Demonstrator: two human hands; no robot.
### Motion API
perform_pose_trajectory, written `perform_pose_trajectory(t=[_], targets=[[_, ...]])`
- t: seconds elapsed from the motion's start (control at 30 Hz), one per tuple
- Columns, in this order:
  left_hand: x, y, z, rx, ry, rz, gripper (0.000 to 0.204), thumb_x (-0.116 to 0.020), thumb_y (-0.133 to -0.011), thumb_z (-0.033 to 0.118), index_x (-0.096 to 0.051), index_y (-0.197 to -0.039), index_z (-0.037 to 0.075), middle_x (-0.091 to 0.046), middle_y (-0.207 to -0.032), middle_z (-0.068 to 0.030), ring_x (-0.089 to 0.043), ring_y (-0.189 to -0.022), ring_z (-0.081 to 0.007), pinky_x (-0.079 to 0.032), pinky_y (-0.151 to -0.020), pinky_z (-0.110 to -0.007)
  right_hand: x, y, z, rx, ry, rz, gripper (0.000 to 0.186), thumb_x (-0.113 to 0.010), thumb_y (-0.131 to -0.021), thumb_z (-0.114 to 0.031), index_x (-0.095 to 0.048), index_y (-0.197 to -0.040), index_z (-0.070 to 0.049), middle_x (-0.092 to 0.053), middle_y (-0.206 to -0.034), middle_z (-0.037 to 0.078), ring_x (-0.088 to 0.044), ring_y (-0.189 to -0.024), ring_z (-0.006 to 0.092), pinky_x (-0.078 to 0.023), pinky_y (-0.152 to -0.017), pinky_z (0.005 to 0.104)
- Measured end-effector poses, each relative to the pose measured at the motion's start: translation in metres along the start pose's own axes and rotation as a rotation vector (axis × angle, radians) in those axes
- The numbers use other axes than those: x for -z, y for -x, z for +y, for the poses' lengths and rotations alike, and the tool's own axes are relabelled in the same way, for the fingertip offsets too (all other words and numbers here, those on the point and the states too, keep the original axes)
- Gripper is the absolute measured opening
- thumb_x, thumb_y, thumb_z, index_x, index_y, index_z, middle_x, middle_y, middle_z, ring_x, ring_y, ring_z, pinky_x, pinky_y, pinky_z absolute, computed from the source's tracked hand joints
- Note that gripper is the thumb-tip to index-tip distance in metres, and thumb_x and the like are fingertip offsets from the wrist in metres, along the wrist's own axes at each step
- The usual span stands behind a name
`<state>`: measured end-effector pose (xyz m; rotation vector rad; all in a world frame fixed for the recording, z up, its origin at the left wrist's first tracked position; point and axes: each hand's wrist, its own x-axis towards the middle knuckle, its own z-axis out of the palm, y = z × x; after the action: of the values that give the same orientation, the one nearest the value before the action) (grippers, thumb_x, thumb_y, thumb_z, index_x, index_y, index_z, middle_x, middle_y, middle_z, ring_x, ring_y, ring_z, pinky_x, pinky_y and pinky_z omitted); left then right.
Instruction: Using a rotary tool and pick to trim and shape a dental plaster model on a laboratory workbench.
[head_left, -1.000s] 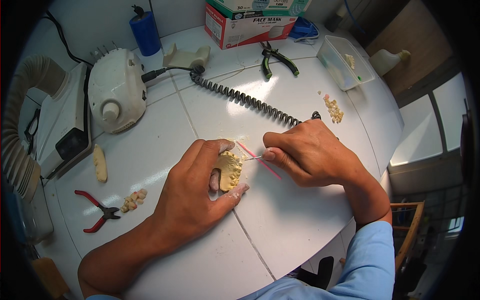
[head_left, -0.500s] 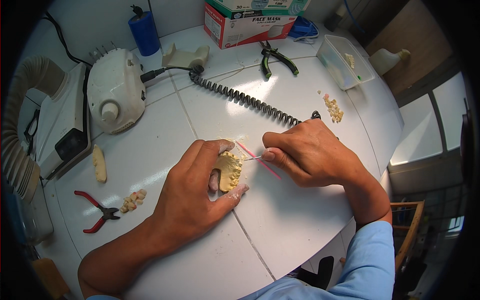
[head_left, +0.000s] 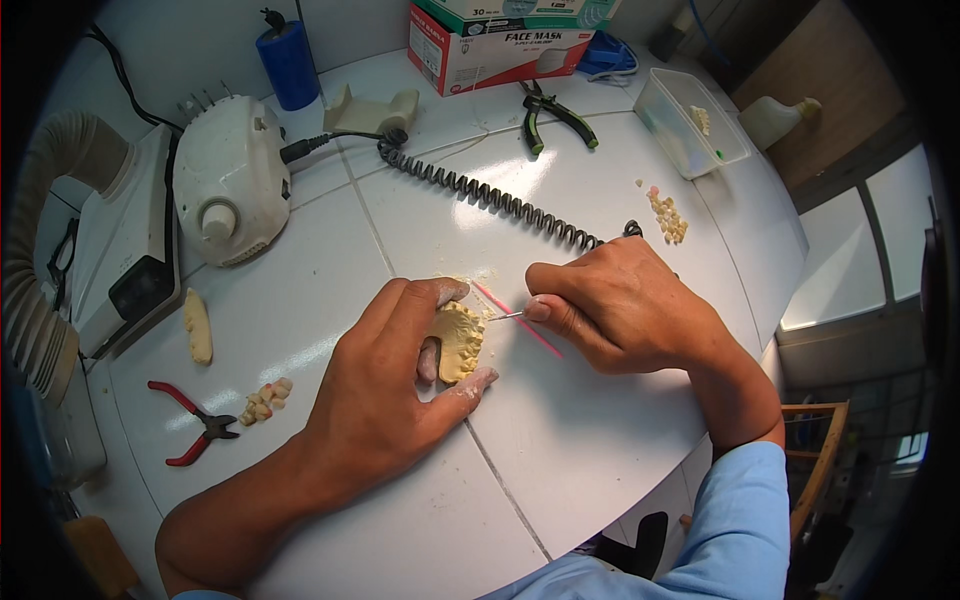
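Note:
A pale yellow dental cast, shaped like an arch with tooth forms along its outer edge, sits at the middle of the table. The fingers and thumb of my left hand are wrapped round it, their tips dusted with powder. My right hand is closed on a dental handpiece, whose body is mostly hidden in the fist. Its thin metal bur points left and ends close to the cast's toothed edge; whether it touches I cannot tell. A thin pink stick lies under the bur, among pale crumbs.
A black coiled cord runs from the white drill control box toward my right hand. Red-handled cutters and small tooth-like pieces lie at left. Farther back are green-and-black pliers, mask boxes and a clear tub.

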<state>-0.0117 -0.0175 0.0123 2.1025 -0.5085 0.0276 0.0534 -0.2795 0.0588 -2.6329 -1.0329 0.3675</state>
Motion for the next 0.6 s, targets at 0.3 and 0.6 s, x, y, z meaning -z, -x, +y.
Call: perform_pose_trajectory(t=[0.3,0.6], targets=[[0.000,0.000,-0.004,-0.092,-0.073,-0.013,0.072,-0.103,-0.074,0.023,-0.066,-0.133,0.003,-0.059,-0.114,-0.0099,-0.058,-0.080,-0.0112,-0.051,-0.066,-0.030,0.003,0.000,-0.002,-0.006,0.053,-0.025,0.041,-0.053,-0.115,-0.038,-0.057,-0.086,-0.010,-0.054,-0.061,0.015,-0.061,-0.059,0.0397,-0.046,-0.062,0.0499],[0.006,-0.005,-0.005,-0.031,0.020,-0.014,0.064,-0.094,-0.077,0.019,-0.068,-0.131,-0.001,-0.050,-0.116,-0.0096,-0.057,-0.086,-0.0133,-0.050,-0.072,-0.029,0.002,-0.001,0.004,0.011,-0.018,0.003,0.042,-0.055,-0.115,-0.039,-0.067,-0.089,-0.008,-0.059,-0.058,0.017,-0.062,-0.057,0.0418,-0.047,-0.061,0.0545]])
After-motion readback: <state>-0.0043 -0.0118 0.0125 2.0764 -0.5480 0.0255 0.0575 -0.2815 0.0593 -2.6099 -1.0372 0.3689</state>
